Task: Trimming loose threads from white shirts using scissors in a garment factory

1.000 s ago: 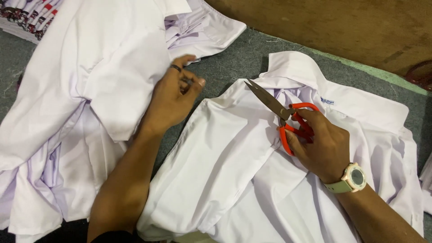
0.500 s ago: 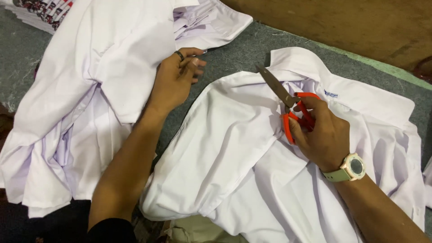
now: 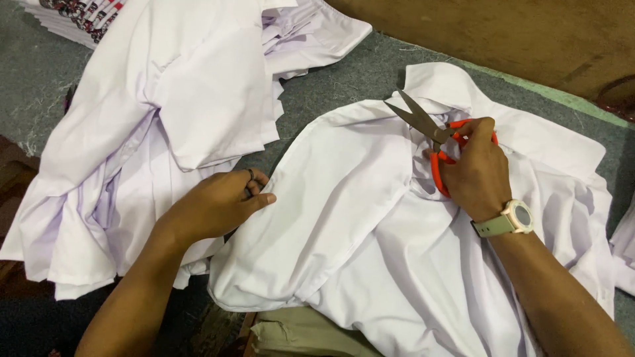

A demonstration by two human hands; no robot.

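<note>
A white shirt (image 3: 344, 218) lies spread on the grey felt table (image 3: 344, 82), collar toward the far side. My right hand (image 3: 473, 172), with a pale watch on the wrist, grips red-handled scissors (image 3: 433, 135) over the collar area; the blades are slightly apart and point up-left. My left hand (image 3: 218, 205), a dark ring on one finger, rests at the shirt's left edge with fingertips touching the fabric, between this shirt and a pile of white shirts (image 3: 165, 119).
The pile of white shirts fills the left side. A stack of patterned fabric (image 3: 79, 16) sits at the far left corner. A brown wooden surface (image 3: 503, 33) borders the table's far edge. Olive cloth (image 3: 297, 334) shows near my lap.
My left hand has left the pile of shirts and come down toward me onto the edge of the spread shirt. The scissors hand has stayed over the collar.
</note>
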